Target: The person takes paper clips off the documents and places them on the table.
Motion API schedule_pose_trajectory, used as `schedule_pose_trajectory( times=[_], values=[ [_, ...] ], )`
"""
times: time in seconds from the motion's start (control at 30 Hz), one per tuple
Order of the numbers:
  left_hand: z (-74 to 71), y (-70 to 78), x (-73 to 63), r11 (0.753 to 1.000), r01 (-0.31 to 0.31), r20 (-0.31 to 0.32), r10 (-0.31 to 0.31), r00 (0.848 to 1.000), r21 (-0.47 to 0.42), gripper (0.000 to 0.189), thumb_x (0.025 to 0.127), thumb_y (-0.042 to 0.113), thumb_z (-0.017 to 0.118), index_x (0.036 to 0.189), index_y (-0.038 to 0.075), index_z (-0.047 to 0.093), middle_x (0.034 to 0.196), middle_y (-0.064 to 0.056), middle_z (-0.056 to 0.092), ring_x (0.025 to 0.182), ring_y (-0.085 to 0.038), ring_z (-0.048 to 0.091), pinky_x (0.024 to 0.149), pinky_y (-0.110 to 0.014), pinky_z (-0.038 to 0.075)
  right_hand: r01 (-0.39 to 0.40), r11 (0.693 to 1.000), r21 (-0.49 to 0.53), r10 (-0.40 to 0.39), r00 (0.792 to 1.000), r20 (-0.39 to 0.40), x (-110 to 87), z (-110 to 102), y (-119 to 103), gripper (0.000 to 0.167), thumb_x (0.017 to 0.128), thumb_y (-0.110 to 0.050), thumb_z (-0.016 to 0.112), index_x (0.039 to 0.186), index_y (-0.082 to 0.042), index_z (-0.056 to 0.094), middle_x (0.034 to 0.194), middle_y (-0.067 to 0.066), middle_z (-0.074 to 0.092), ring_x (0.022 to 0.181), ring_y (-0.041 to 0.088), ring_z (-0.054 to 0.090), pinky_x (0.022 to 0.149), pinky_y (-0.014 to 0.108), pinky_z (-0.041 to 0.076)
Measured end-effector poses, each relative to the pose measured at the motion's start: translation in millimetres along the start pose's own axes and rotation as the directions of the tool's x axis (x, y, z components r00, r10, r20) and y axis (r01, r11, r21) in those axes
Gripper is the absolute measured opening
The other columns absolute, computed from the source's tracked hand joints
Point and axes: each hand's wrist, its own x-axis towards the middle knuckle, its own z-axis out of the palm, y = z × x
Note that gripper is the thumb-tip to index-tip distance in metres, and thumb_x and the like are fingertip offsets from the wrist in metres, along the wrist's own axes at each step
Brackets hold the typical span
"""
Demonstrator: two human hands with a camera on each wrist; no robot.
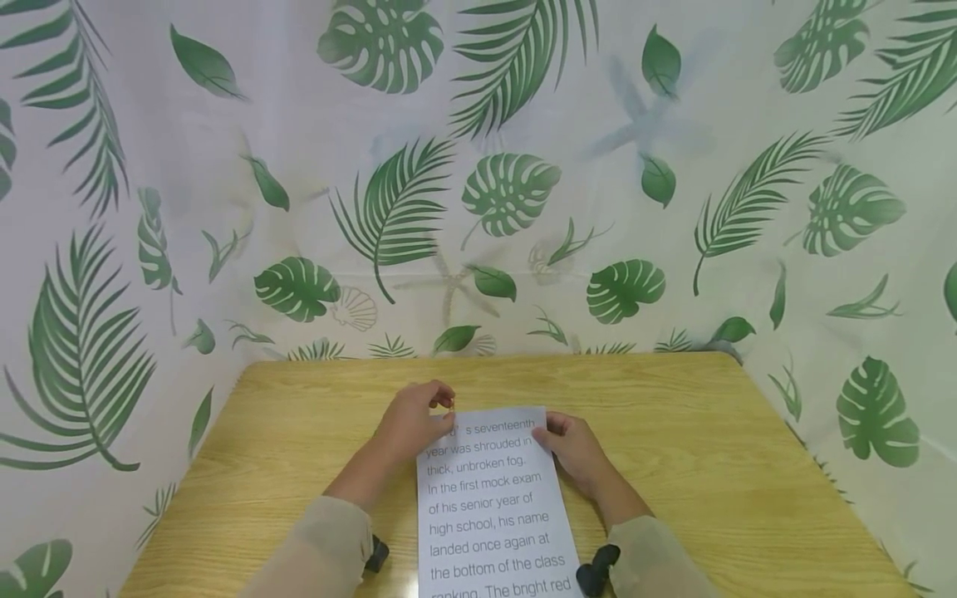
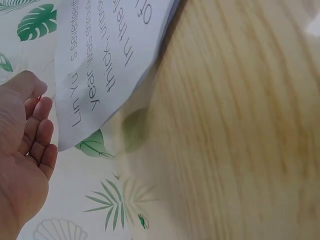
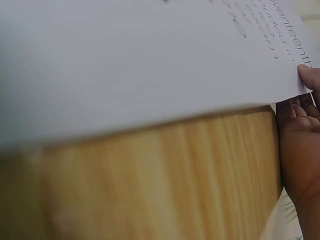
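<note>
A printed white paper [image 1: 486,517] with large black text extends from the lower edge of the head view to the middle of the table. At its top left corner, my left hand [image 1: 409,423] pinches a small, thin red thing [image 2: 38,99] between thumb and index finger. Most of that thing is hidden by the fingers, so its kind is unclear. My right hand [image 1: 581,453] grips the paper's top right corner, thumb [image 3: 306,75] on the printed face and fingers underneath. In the left wrist view the paper's near edge curves up off the table.
The wooden table [image 1: 284,465] runs back to a pale curtain [image 1: 553,316] printed with green leaves. A small green loop-shaped thing [image 2: 143,221] shows low in the left wrist view. Dark wrist devices [image 1: 598,571] sit at both sleeves.
</note>
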Motion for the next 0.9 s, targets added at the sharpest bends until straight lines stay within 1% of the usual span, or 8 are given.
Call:
schedule_pose_trajectory(
  times=[0.17, 0.27, 0.53, 0.6, 0.67, 0.8, 0.9],
  values=[
    [-6.3, -4.7, -4.0, 1.000, -0.004, -0.006, 0.004, 1.000, 0.009, 0.030, 0.095, 0.019, 0.081, 0.123, 0.013, 0.076, 0.114, 0.000, 0.077, 0.114, -0.025, 0.069, 0.103, -0.045, 0.060, -0.001, 1.000, -0.001, 0.001, 1.000, -0.004, -0.5, 0, 0, 0.039, 0.108, -0.013, 0.064, 0.146, -0.005, 0.065, 0.136, 0.013, 0.075, 0.119, 0.019, 0.071, 0.102, 0.028, 0.059],
    [-10.4, -8.8, -6.3, 1.000, -0.005, -0.011, 0.005, 1.000, 0.012, 0.030, 0.095, 0.019, 0.081, 0.123, 0.012, 0.076, 0.114, 0.000, 0.077, 0.114, -0.026, 0.069, 0.103, -0.045, 0.060, -0.004, 1.000, -0.004, 0.004, 1.000, -0.008, -1.1, 1, 0, 0.038, 0.108, -0.013, 0.064, 0.146, -0.005, 0.066, 0.136, 0.013, 0.075, 0.120, 0.019, 0.071, 0.103, 0.028, 0.058],
    [-22.3, -24.1, -12.2, 0.997, -0.009, -0.027, 0.011, 1.000, 0.073, 0.025, 0.096, 0.021, 0.080, 0.120, 0.015, 0.077, 0.114, -0.001, 0.078, 0.113, -0.025, 0.069, 0.101, -0.044, 0.061, -0.015, 1.000, -0.020, 0.014, 1.000, -0.010, -2.0, 2, -2, 0.039, 0.109, -0.014, 0.064, 0.147, -0.005, 0.065, 0.139, 0.013, 0.074, 0.126, 0.022, 0.070, 0.115, 0.041, 0.056],
    [-26.0, -27.6, -13.6, 0.997, -0.014, -0.034, 0.017, 0.999, 0.078, 0.025, 0.096, 0.020, 0.080, 0.120, 0.014, 0.077, 0.113, -0.002, 0.078, 0.112, -0.026, 0.069, 0.100, -0.044, 0.061, -0.013, 1.000, -0.029, 0.013, 1.000, -0.013, -2.2, 3, -3, 0.039, 0.109, -0.014, 0.064, 0.147, -0.006, 0.065, 0.139, 0.012, 0.074, 0.127, 0.021, 0.070, 0.115, 0.040, 0.056],
    [-29.0, -31.3, -14.9, 0.996, -0.019, -0.044, 0.023, 0.999, 0.088, 0.026, 0.095, 0.019, 0.081, 0.120, 0.013, 0.077, 0.113, -0.002, 0.079, 0.111, -0.026, 0.070, 0.099, -0.044, 0.061, -0.013, 1.000, -0.025, 0.012, 1.000, -0.014, -2.2, 3, -2, 0.039, 0.109, -0.014, 0.064, 0.147, -0.006, 0.065, 0.138, 0.012, 0.074, 0.126, 0.021, 0.070, 0.112, 0.036, 0.057],
    [-34.4, -38.2, -16.9, 0.994, -0.031, -0.059, 0.037, 0.998, 0.104, 0.026, 0.095, 0.018, 0.081, 0.120, 0.012, 0.078, 0.111, -0.003, 0.079, 0.108, -0.026, 0.069, 0.097, -0.044, 0.061, -0.008, 1.000, 0.002, 0.008, 1.000, -0.010, -2.2, 3, -2, 0.037, 0.109, -0.013, 0.063, 0.145, -0.005, 0.066, 0.134, 0.014, 0.075, 0.118, 0.020, 0.071, 0.099, 0.026, 0.058],
    [-38.3, -42.6, -18.8, 0.993, -0.038, -0.065, 0.045, 0.997, 0.111, 0.025, 0.094, 0.018, 0.081, 0.118, 0.012, 0.078, 0.110, -0.003, 0.079, 0.107, -0.026, 0.069, 0.096, -0.044, 0.061, -0.008, 1.000, 0.015, 0.008, 1.000, -0.004, -2.6, 2, -2, 0.037, 0.109, -0.012, 0.063, 0.145, -0.004, 0.067, 0.133, 0.014, 0.075, 0.114, 0.018, 0.071, 0.093, 0.023, 0.058]
  ],
)
